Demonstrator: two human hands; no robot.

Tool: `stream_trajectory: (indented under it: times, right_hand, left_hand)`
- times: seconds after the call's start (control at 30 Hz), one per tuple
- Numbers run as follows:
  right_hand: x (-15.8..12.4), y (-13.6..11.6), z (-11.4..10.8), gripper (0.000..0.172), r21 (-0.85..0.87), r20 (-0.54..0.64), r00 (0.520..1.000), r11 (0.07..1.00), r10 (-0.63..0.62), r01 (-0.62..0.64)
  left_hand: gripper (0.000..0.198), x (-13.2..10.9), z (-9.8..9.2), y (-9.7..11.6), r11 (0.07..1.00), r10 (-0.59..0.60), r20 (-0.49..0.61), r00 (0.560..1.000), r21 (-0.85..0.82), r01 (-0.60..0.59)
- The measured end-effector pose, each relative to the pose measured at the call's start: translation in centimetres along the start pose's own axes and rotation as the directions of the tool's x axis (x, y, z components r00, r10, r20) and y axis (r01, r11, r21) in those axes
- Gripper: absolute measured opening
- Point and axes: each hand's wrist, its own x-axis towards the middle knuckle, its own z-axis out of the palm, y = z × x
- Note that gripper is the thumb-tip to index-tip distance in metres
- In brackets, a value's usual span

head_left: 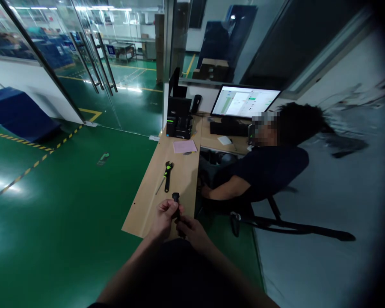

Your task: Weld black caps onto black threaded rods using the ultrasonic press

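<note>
- Left hand [164,217] pinches black part [176,197], lower centre of frame, its head end up.
- Right hand [194,232] closed on its lower end, partly hidden.
- Step, my read: two-handed fiddling with the part; next move calls for a steady left pinch.
- Wrench [168,176] and thin rod [160,186] on desk [144,211], just above hands.
- Co-worker [272,171] seated, right of centre.

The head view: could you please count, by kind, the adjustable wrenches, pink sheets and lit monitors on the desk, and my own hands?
Adjustable wrench: 1
Pink sheet: 1
Lit monitor: 1
Left hand and right hand: 2
Total: 5
</note>
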Motion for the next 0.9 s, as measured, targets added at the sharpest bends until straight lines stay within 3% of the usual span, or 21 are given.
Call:
stream_trajectory:
  times: [0.47,0.63,0.9]
  right_hand:
    - [0.4,0.5,-0.2,0.029,-0.033,-0.013,1.0,0.999,-0.007,0.006]
    - [0.2,-0.4,0.0,0.028,-0.011,-0.036,0.999,1.0,-0.006,0.006]
    - [0.4,-1.3,-0.8,0.043,0.028,-0.212,0.975,0.997,0.073,-0.069]
  left_hand:
    - [0.031,0.1,0.6,0.6,0.999,-0.036,-0.033,0.999,-0.023,0.035]
    - [0.029,0.6,0.4,0.3,1.0,-0.031,-0.024,0.999,0.0,0.031]
    - [0.027,3.6,1.3,1.4,0.999,-0.031,0.005,0.999,-0.04,0.032]
